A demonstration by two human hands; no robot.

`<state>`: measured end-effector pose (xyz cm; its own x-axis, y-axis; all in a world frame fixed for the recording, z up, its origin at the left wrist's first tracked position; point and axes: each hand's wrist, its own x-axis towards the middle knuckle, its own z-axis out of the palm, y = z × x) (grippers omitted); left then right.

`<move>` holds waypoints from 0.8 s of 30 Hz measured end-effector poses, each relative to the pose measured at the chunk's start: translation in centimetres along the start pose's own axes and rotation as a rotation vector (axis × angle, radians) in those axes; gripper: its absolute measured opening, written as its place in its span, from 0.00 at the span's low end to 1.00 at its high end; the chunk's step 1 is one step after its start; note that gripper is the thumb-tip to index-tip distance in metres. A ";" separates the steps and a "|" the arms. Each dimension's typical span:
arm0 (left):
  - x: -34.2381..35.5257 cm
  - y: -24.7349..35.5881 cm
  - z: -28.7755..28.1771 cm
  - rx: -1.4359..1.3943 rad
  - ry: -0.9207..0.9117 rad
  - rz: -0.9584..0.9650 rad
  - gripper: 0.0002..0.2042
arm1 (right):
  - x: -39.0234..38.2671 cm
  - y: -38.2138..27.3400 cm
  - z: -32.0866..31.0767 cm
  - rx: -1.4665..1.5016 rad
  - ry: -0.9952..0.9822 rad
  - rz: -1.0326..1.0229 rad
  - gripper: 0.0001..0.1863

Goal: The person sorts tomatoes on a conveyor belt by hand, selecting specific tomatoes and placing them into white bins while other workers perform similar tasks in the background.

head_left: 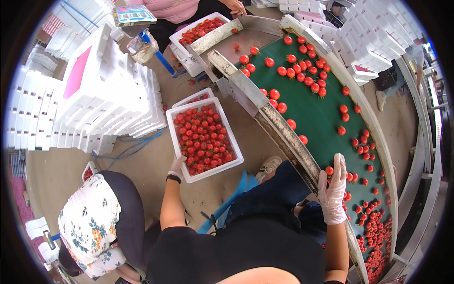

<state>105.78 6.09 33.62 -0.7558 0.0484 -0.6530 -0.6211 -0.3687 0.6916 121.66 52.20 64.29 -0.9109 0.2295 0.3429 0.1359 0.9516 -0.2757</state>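
My left hand [177, 167], in a thin clear glove, grips the near left corner of a white foam crate [238, 160]. Small red tomatoes [203, 135] fill that crate, and it partly covers another white crate [176, 103] with tomatoes behind it. On my right, a green conveyor belt [319, 113] carries scattered tomatoes [306, 71] and a dense mass of them [376, 232] at its near end. Over the belt's inner edge, my gloved right hand [334, 191] is raised with its fingers stretched out, beside a few tomatoes. I see nothing held in it.
Tall stacks of white crates [113, 90] stand at the left, more [373, 35] at the far right. A person in pink [172, 9] sits at the belt's far end by a filled crate [227, 20]. Another person in a floral top [92, 213] is at my left. A scale [135, 15] stands far left.
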 end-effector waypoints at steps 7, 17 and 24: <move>6.2 -3.5 -0.6 -0.064 0.047 0.011 0.31 | 0.7 -0.5 -0.1 -0.076 -0.171 -0.012 0.28; 8.4 -5.9 -2.2 0.115 0.148 0.109 0.28 | 0.6 0.0 -0.3 -0.076 -0.219 -0.032 0.26; 1.2 11.8 2.2 0.716 0.739 1.253 0.20 | -0.3 0.1 -1.0 -0.073 -0.201 0.015 0.26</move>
<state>97.08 3.87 41.63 -0.7073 -0.4451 0.5492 0.1508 0.6640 0.7324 122.37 52.42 65.08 -0.9668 0.2057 0.1514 0.1716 0.9622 -0.2117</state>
